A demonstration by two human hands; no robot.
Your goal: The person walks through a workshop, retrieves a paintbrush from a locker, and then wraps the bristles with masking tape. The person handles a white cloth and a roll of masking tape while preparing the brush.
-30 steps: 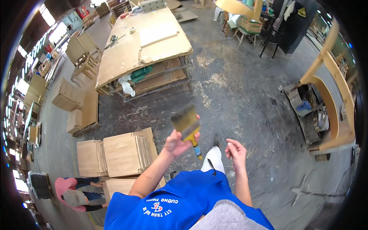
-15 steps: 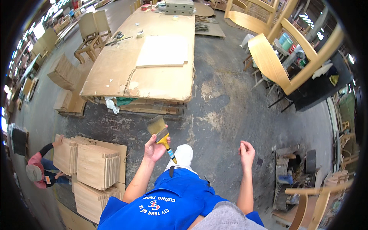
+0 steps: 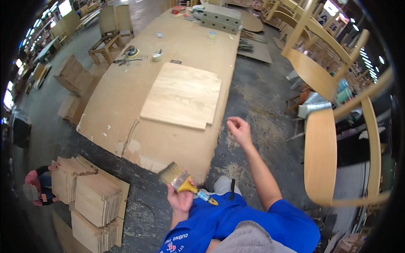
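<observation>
My left hand [image 3: 180, 201] is closed around a wide paintbrush [image 3: 186, 185] with a yellow handle, its bristles up and to the left. The brush is just in front of my blue shirt, by the near edge of the large covered worktable [image 3: 103, 105]. A pale wooden panel [image 3: 180, 96] with notched corners lies flat on that table. My right hand [image 3: 239, 131] is raised beside the table's right edge, near the panel. Its fingers are curled in, and nothing shows in them.
Wooden panel stacks [image 3: 95, 194] stand at the lower left, where a person in pink [image 3: 36, 179] handles them. A small cup [image 3: 157, 55], a round sander [image 3: 131, 51] and a grey perforated block [image 3: 220, 19] sit on the table. Wooden chair frames [image 3: 320, 156] rise on the right.
I have come closer to the worktable, and the panel is nearer. My right hand has moved forward toward the table's edge. The brush stays in my left hand, now tilted further over.
</observation>
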